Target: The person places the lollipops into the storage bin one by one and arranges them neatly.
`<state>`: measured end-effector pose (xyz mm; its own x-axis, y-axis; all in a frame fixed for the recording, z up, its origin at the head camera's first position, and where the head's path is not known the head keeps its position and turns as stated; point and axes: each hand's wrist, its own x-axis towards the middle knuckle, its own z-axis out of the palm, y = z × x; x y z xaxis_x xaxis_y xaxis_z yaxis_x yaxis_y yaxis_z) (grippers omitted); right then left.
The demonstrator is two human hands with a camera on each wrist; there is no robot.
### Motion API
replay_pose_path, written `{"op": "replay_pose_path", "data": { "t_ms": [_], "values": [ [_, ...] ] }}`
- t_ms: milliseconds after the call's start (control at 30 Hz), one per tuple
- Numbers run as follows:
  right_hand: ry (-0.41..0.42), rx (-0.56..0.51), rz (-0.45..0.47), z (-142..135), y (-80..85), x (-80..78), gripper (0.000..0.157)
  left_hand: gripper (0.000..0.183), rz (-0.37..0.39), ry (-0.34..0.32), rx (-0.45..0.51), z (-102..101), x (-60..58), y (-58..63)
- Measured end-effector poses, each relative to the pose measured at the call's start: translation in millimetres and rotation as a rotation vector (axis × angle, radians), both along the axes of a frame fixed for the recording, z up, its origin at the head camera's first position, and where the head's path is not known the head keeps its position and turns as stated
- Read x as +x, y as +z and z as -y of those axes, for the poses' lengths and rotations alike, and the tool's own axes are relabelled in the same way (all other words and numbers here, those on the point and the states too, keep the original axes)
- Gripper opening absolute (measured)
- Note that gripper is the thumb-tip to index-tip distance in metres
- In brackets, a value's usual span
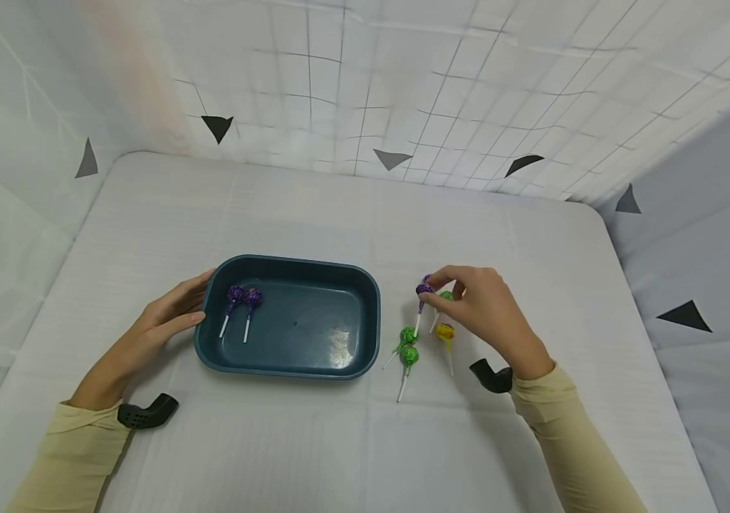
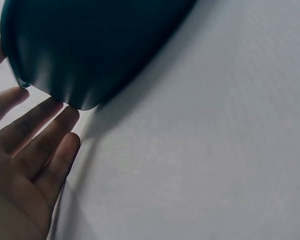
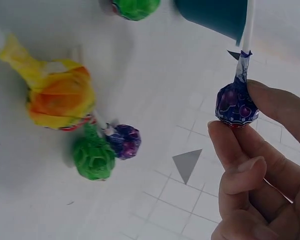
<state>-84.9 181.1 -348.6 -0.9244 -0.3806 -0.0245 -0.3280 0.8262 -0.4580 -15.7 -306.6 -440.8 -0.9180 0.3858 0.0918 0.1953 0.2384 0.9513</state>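
My right hand (image 1: 483, 306) pinches a purple-wrapped lollipop (image 3: 237, 105) by its candy head, between thumb and fingertips, with the white stick free. The right wrist view shows it raised over the table. Another purple lollipop (image 3: 124, 141) lies beside a green lollipop (image 3: 94, 159) and a yellow lollipop (image 3: 61, 95). Two more green ones, a rear green lollipop (image 1: 408, 335) and a front green lollipop (image 1: 409, 355), lie nearer the tray. At the left end of the blue tray (image 1: 288, 372), my left hand (image 1: 162, 320) touches the outer wall with extended fingers.
Inside the tray, at its left, lie two purple lollipops, an outer purple lollipop (image 1: 235, 295) and an inner purple lollipop (image 1: 253, 298). White cloth covers the table (image 1: 313, 449). A patterned curtain (image 1: 313, 78) stands behind the table's far edge.
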Motion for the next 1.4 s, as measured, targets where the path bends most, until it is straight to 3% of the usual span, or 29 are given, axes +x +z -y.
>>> {"op": "replay_pose_path", "data": {
  "t_ms": [467, 833, 1400],
  "values": [
    [0.036, -0.002, -0.032, 20, 14.2, -8.2, 0.018, 0.062, -0.008, -0.004, 0.004, 1, -0.1, 0.7],
    [0.039, -0.001, -0.003, 31, 18.8, -9.6, 0.02, 0.062, 0.005, -0.014, 0.015, 0, -0.8, 1.7],
    [0.103, 0.009, -0.011, 56, 17.3, -9.3, 0.024, 0.062, -0.003, -0.008, 0.009, 1, 0.4, 2.5]
  ]
}}
